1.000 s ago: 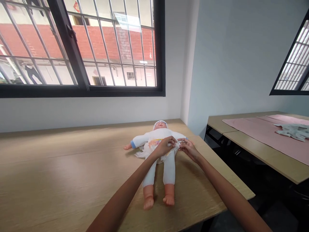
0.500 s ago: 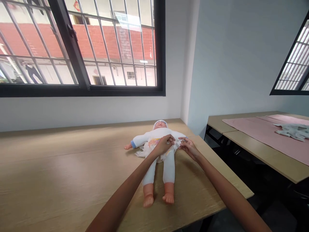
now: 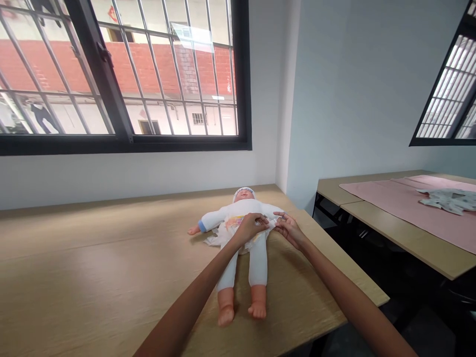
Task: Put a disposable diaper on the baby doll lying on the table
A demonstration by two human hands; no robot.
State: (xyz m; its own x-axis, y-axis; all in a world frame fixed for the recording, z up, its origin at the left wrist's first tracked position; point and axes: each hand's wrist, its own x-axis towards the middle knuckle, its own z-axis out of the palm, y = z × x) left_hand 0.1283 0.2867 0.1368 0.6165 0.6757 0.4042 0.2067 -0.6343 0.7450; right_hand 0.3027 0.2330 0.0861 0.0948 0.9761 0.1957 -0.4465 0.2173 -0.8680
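A baby doll [image 3: 258,267] in white clothes and a cap lies on its back on the wooden table, feet towards me. Around its hips sits a white diaper [image 3: 232,224] with a coloured print, its loose side spreading out at the left. My left hand [image 3: 254,226] rests over the front of the diaper, fingers bent together at its right side; what lies under them is hidden. At the diaper's right edge, my right hand [image 3: 289,229] pinches the white side tab between thumb and fingertips. Both hands are close together.
The wooden table [image 3: 92,277] extends left to the wall below a barred window [image 3: 178,74]. Across a gap at the right stands a second table [image 3: 401,230] with a pink cloth [image 3: 390,198] and a crumpled patterned garment [image 3: 448,200] on it.
My left hand has shifted slightly towards the diaper's right edge, and my right hand has closed in on the tab there. The camera view has moved a little.
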